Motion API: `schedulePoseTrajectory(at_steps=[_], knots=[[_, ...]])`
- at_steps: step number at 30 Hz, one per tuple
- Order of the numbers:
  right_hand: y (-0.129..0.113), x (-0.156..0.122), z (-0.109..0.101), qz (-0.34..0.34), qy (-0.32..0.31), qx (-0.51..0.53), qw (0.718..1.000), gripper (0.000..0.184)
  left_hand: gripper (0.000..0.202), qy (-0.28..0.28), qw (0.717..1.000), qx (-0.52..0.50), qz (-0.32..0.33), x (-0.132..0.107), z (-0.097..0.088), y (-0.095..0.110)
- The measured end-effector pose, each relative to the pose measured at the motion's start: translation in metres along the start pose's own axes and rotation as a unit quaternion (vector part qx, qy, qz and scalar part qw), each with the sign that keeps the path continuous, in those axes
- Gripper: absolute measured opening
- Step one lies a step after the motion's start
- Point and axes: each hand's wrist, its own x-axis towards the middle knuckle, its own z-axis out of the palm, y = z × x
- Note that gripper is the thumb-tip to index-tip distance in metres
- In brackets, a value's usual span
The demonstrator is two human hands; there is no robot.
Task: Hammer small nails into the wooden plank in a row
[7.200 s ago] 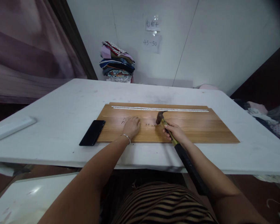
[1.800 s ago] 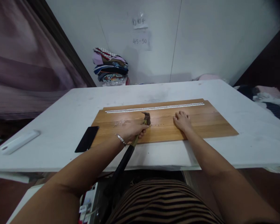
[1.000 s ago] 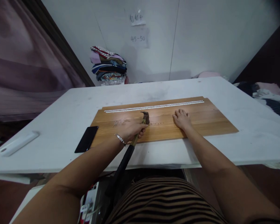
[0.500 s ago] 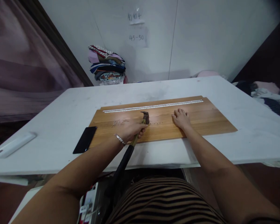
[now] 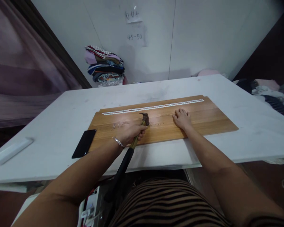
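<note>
Nearest to me, the black grip of the hammer [image 5: 125,160] hangs out past the near edge of the board [image 5: 203,117] and off the worktop [image 5: 61,110], over my striped top [image 5: 165,205]. My left hand [image 5: 131,132] is closed tight round the hammer's shaft right up by the head, just inside the board's near edge and a little left of its middle. The hammer slants away from me to the right, so its dark head sits just beyond my knuckles, low over the wood. Just right of the head runs a short row of nails [image 5: 156,125] set in the board; whether the head touches the first one I cannot tell. My right hand [image 5: 181,119] lies flat on the board to the right of that row, palm down, fingers loosely spread, holding nothing. A few loose nails [image 5: 115,126] lie on the board left of my left hand. A black phone [image 5: 84,147] lies on the worktop against the board's left end, and a white bar [image 5: 10,150] well to the left of it. A pale strip [image 5: 153,107] runs along the board's far edge. Beyond the board, a pile of folded cloth [image 5: 105,66] stands by the wall.
</note>
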Motion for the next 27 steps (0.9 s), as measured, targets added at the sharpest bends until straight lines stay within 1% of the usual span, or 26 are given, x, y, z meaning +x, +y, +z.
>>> schedulePoseTrajectory(at_steps=[6,11,16,20,27], knots=[[-0.0004,0.0003,0.0006,0.004,-0.002,0.003,1.000,0.041,0.022,-0.008,1.000,-0.003,0.008,0.0006,-0.0011,0.0016],[-0.0011,0.0002,0.0005,0.005,0.004,0.009,1.000,0.039,0.021,0.002,1.000,-0.010,0.012,0.0011,-0.0024,0.0034],[-0.0017,0.0002,-0.0010,0.006,-0.006,0.010,1.000,0.040,0.017,0.004,1.000,-0.007,0.008,0.0027,-0.0018,0.0010],[-0.0010,0.0011,0.0003,0.004,-0.003,0.006,1.000,0.041,0.019,-0.005,1.000,-0.005,0.008,0.0045,-0.0017,-0.0008],[-0.0013,0.0009,0.0009,0.005,0.003,0.009,1.000,0.041,0.020,0.005,1.000,-0.007,0.019,-0.0005,-0.0003,0.0044]])
